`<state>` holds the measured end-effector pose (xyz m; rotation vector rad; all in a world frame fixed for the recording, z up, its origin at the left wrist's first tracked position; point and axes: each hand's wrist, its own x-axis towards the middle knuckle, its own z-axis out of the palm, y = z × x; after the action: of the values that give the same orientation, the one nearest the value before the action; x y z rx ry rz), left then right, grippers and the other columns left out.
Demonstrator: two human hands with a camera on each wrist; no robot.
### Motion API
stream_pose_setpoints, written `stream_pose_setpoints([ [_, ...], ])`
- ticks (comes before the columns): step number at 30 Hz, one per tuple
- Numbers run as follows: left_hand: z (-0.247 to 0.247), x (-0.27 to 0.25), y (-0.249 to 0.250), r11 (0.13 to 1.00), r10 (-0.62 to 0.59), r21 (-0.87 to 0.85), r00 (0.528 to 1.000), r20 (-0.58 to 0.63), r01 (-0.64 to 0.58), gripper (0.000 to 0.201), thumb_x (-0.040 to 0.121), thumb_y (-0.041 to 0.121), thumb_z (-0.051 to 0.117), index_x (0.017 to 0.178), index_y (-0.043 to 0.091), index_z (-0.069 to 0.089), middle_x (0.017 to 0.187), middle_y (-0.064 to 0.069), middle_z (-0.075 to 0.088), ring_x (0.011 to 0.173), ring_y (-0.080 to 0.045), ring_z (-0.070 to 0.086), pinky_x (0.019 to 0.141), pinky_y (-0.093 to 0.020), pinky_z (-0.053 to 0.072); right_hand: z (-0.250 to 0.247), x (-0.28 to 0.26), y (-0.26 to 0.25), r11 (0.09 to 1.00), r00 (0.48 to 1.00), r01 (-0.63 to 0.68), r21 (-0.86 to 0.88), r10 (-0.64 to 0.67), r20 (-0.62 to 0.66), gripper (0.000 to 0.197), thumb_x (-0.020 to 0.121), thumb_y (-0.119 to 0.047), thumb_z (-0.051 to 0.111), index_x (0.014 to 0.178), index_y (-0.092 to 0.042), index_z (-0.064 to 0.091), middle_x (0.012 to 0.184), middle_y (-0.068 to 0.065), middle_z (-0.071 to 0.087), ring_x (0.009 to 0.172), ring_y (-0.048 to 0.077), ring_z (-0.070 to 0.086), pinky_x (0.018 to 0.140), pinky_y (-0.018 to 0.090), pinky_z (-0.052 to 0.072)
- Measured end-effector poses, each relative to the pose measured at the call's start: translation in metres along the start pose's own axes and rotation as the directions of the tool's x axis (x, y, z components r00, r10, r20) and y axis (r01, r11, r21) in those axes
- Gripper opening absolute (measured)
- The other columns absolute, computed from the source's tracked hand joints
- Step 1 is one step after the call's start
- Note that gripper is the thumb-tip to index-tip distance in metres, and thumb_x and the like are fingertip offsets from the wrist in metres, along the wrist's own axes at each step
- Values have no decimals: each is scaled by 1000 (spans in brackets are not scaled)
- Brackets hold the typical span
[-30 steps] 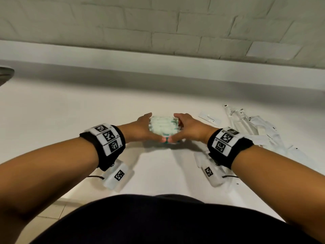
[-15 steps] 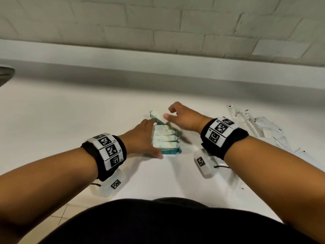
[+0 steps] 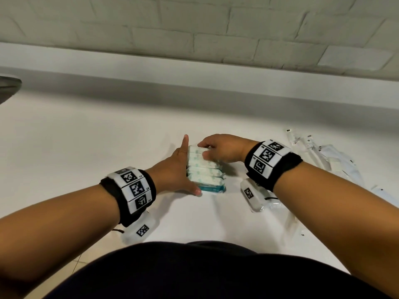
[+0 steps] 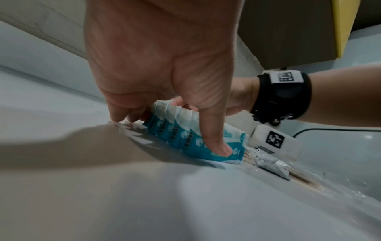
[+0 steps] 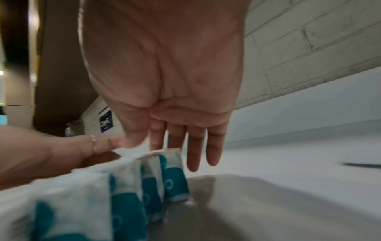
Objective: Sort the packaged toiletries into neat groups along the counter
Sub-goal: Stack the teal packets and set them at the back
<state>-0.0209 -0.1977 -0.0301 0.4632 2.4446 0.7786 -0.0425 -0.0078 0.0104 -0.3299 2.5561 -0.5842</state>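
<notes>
Several teal-and-white packets [image 3: 205, 171] stand on edge in a tight row on the white counter [image 3: 86, 147]. My left hand [image 3: 188, 167] lies flat along the row's left side with straight fingers. Its thumb [image 4: 219, 147] presses on the nearest packet [image 4: 208, 154]. My right hand [image 3: 203, 151] is at the far end and pinches the farthest packet [image 5: 171, 172] between thumb and fingers. In the right wrist view its fingers [image 5: 193, 153] reach down behind that packet. The row's right side is partly hidden by the right hand.
Clear-wrapped long items [image 3: 311, 152] and white sachets [image 3: 343, 167] lie scattered at the right. Another wrapped pack [image 4: 272, 163] lies under my right wrist. A dark round object [image 3: 8, 87] sits at the far left edge. The raised ledge and brick wall [image 3: 194, 29] run behind.
The right hand has brought the tilted far packet upright against the row. The left hand has straightened along the row's left side, thumb at the near end.
</notes>
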Motion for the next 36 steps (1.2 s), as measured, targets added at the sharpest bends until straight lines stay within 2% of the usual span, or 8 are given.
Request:
stream_pose_setpoints([
  [3, 0, -1, 0, 1000, -15, 14, 1000, 9, 15, 155, 53, 42, 91, 141, 28, -36, 157, 6, 14, 134, -11, 34, 99, -17, 31, 11, -13, -1, 996, 996, 12, -92, -4, 87, 120, 63, -64, 76, 153, -26, 6, 157, -1, 21, 142, 20, 22, 116, 41, 23],
  [5, 2, -1, 1, 1000, -12, 18, 999, 38, 12, 154, 54, 41, 91, 142, 26, -36, 159, 8, 7, 140, -10, 25, 102, -16, 25, 25, -17, -1, 965, 993, 27, -261, 4, 120, 142, 51, -68, 80, 151, -27, -12, 161, -2, 4, 147, 21, 5, 120, 47, 9],
  [9, 5, -1, 0, 999, -34, 36, 998, 49, 32, 153, 53, 45, 90, 144, 27, -31, 161, 9, -1, 146, -12, 9, 116, -25, 13, 41, -15, 0, 920, 999, 19, -390, -37, -38, 137, 55, -55, 81, 152, -19, -7, 151, 6, 20, 139, 27, 21, 118, 44, 13],
  [13, 4, 0, -7, 992, -63, 113, 998, 27, 60, 152, 52, 54, 87, 146, 21, -28, 162, 3, -6, 147, -18, -16, 116, -39, -14, 38, -26, 7, 960, 999, -28, -277, 23, -23, 150, 51, -65, 81, 149, -19, -22, 161, 2, -14, 147, 23, -16, 118, 50, -10],
  [15, 3, -2, -8, 971, -85, 228, 996, 39, 74, 149, 55, 59, 83, 146, 15, -26, 160, -1, -16, 143, -23, -27, 115, -42, -15, 36, -35, 16, 970, 994, -111, -218, 109, -22, 153, 49, -69, 79, 146, -17, -28, 158, 1, -25, 144, 21, -26, 117, 54, -13],
  [19, 5, 1, -9, 945, -104, 318, 993, 63, 79, 149, 54, 68, 78, 147, 14, -26, 158, -3, -24, 139, -28, -34, 113, -48, -18, 46, -45, 28, 951, 976, -209, -229, 219, 18, 155, 47, -74, 76, 146, -15, -27, 159, 0, -24, 144, 21, -27, 114, 58, -14],
  [25, 9, 7, -6, 953, -85, 297, 993, 87, 55, 148, 53, 69, 78, 147, 21, -26, 156, -1, -29, 136, -28, -38, 113, -49, -20, 55, -41, 20, 977, 980, -198, -73, 198, -17, 144, 51, -60, 83, 151, -21, -13, 162, 0, -6, 146, 18, -23, 112, 57, -20],
  [36, 3, 2, -8, 975, -52, 221, 996, 74, 35, 151, 53, 63, 82, 146, 18, -28, 159, -1, -19, 138, -23, -36, 112, -45, -21, 43, -48, 16, 979, 984, -153, -132, 138, -115, 145, 48, -60, 84, 151, -24, -12, 162, 1, -3, 146, 21, -20, 113, 57, -19],
])
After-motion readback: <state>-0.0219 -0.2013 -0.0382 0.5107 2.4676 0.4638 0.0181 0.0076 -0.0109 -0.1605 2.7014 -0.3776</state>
